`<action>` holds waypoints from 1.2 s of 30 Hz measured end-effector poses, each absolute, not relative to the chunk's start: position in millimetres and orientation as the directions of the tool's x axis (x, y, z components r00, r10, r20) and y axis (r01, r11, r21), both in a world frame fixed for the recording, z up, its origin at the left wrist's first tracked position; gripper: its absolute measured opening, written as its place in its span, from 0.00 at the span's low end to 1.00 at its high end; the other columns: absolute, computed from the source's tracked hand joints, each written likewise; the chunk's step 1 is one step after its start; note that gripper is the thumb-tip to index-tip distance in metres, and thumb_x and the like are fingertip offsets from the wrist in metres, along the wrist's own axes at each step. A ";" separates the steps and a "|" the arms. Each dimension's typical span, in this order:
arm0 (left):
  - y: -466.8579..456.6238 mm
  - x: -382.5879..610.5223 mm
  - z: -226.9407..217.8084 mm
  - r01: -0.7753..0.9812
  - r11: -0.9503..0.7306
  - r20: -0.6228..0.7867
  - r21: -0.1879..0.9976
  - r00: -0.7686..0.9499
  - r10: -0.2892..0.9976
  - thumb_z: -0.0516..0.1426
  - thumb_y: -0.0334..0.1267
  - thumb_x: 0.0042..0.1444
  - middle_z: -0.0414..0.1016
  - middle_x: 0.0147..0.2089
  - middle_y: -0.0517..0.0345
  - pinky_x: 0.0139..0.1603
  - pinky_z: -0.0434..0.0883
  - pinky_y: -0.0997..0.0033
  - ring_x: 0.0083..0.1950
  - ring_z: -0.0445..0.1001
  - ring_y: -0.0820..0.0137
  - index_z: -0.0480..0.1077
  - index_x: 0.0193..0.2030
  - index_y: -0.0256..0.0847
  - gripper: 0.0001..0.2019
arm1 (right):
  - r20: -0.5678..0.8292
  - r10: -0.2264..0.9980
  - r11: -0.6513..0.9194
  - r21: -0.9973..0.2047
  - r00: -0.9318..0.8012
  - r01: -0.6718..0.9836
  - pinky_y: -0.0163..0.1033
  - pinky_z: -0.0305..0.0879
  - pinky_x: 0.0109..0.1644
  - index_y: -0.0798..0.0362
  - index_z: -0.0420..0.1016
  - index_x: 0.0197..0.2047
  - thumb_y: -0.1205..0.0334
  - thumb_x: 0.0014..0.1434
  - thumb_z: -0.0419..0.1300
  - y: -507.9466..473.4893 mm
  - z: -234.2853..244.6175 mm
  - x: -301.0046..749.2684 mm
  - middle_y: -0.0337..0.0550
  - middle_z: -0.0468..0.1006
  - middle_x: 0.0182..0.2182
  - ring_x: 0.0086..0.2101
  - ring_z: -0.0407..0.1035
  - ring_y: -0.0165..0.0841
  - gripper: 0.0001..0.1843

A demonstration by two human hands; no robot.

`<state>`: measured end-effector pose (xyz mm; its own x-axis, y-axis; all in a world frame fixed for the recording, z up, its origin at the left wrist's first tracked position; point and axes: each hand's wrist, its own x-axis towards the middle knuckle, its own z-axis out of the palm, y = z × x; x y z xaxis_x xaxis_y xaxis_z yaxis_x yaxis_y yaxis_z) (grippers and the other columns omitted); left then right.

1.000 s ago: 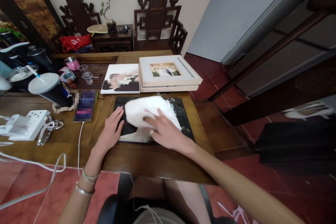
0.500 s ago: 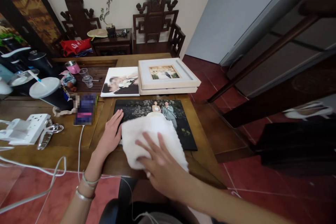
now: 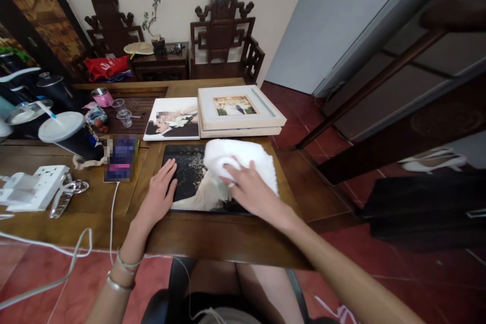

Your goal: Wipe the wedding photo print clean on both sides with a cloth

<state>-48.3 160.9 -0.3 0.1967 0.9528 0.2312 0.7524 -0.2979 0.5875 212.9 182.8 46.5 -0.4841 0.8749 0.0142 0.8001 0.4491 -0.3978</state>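
Observation:
A dark wedding photo panel (image 3: 185,169) lies flat near the front edge of the wooden table. On its left edge rests my left hand (image 3: 161,188), fingers stretched out and holding it down. My right hand (image 3: 251,186) presses a white fluffy cloth (image 3: 255,158) onto the panel's right part, with the cloth bunched under the fingers. The couple in the picture is hidden by the cloth; the pale train of the dress shows at the lower middle.
Behind the panel lie a white-edged photo print (image 3: 172,129) and stacked light wooden frames (image 3: 239,124). To the left are a phone (image 3: 120,159) on a cable, a lidded drink cup (image 3: 70,134), a power strip (image 3: 45,187) and a clear hair claw (image 3: 65,195).
My right hand has pushed the cloth away from me and to the right across the panel, uncovering its lower left and middle. My left hand stays on the left edge.

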 end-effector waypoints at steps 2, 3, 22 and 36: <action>159.5 -47.9 4.3 0.712 -0.289 0.242 0.640 0.171 0.955 0.43 0.44 0.69 0.56 0.72 0.47 0.71 0.50 0.49 0.73 0.52 0.63 0.58 0.68 0.43 0.23 | -0.011 0.850 0.496 -0.324 -0.527 0.806 0.75 0.43 0.62 0.58 0.68 0.58 0.74 0.58 0.48 183.2 52.4 178.1 0.60 0.68 0.61 0.67 0.44 0.58 0.25; 158.7 -48.0 6.9 0.680 -0.288 0.259 0.674 0.147 0.954 0.43 0.44 0.69 0.56 0.72 0.48 0.71 0.50 0.51 0.73 0.52 0.64 0.58 0.68 0.43 0.23 | -0.024 0.823 0.533 -0.312 -0.567 0.787 0.77 0.40 0.62 0.57 0.68 0.60 0.72 0.60 0.50 180.5 54.4 163.1 0.59 0.63 0.64 0.67 0.41 0.60 0.25; 159.1 -46.0 0.6 0.772 -0.338 0.286 0.539 0.210 0.935 0.49 0.41 0.66 0.63 0.68 0.46 0.68 0.56 0.44 0.72 0.54 0.59 0.64 0.64 0.42 0.20 | 0.103 0.870 0.466 -0.493 -0.483 0.734 0.59 0.52 0.65 0.49 0.70 0.42 0.66 0.61 0.47 161.3 38.5 270.0 0.48 0.80 0.44 0.54 0.70 0.49 0.13; 161.4 -49.9 -7.2 0.765 -0.371 0.363 0.526 0.192 0.912 0.52 0.41 0.64 0.68 0.64 0.42 0.68 0.59 0.46 0.69 0.60 0.57 0.69 0.60 0.37 0.20 | 0.044 0.795 0.510 -0.587 -0.605 0.629 0.55 0.58 0.59 0.50 0.72 0.53 0.60 0.67 0.48 244.3 76.5 102.9 0.50 0.79 0.50 0.52 0.69 0.47 0.16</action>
